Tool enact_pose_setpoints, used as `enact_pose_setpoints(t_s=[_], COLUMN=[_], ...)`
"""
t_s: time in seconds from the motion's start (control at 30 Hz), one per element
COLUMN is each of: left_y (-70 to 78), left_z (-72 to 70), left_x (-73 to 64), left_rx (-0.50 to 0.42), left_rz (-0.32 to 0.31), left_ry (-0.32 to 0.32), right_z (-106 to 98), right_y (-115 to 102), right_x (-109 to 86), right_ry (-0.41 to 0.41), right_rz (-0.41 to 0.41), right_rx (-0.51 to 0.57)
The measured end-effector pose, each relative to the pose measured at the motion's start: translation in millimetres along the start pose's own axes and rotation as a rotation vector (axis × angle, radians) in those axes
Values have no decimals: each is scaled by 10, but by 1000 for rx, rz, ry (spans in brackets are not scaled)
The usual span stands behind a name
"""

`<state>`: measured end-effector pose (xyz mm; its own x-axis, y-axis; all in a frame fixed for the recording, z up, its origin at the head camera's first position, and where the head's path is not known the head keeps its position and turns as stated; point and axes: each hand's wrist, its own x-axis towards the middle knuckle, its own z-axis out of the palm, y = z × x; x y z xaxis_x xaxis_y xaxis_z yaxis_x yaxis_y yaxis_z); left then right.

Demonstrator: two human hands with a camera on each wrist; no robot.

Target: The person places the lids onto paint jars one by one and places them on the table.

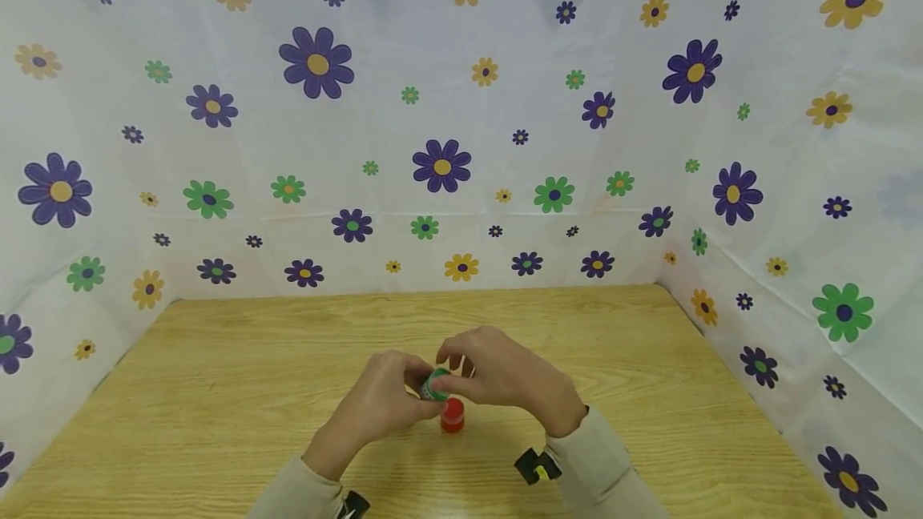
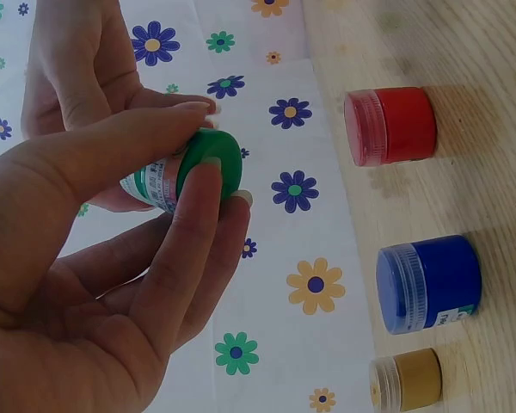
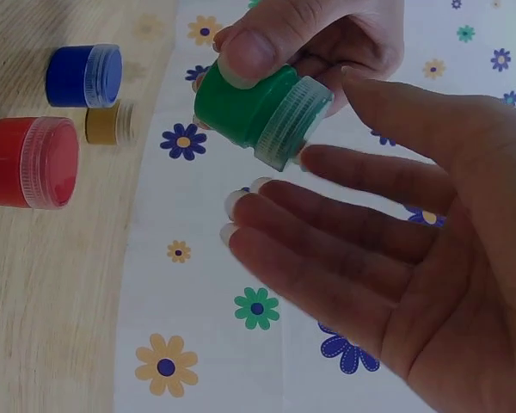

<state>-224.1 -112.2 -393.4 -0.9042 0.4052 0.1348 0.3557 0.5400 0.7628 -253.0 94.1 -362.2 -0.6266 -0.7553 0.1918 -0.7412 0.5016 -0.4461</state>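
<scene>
A small green paint jar [image 3: 241,107] with a clear ridged lid [image 3: 294,125] is held tilted above the table. My left hand [image 1: 385,397] pinches its green body between thumb and fingers. My right hand [image 1: 508,371] is at the lid end, its fingers spread and nearly straight. In the right wrist view, the right thumb and index fingertip flank the lid's edge. Just below the hands, a red paint jar [image 1: 453,416] stands on the table. The left wrist view also has a blue paint jar [image 2: 430,284] and a smaller ochre paint jar [image 2: 420,379], both hidden in the head view.
The wooden table [image 1: 252,391] carries the jars. Around its back and sides hangs a white sheet [image 1: 404,126] printed with purple, green and yellow flowers. Dark straps [image 1: 537,467] sit at the sleeve cuffs.
</scene>
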Motion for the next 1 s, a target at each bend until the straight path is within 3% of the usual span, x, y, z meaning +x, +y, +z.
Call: enact_pose_setpoints(t_s=[0.2, 0.4, 1.0], left_y=[5, 8, 17], left_z=[-22, -27, -11], left_x=[9, 6, 7], left_rx=[7, 10, 8], left_rz=[-9, -20, 1], left_ry=[14, 17, 1], right_z=[-27, -5, 16], right_y=[-12, 13, 1], right_x=[-16, 2, 17], right_ry=[3, -44, -41], right_rz=[-63, -89, -5], right_rx=[54, 105, 60])
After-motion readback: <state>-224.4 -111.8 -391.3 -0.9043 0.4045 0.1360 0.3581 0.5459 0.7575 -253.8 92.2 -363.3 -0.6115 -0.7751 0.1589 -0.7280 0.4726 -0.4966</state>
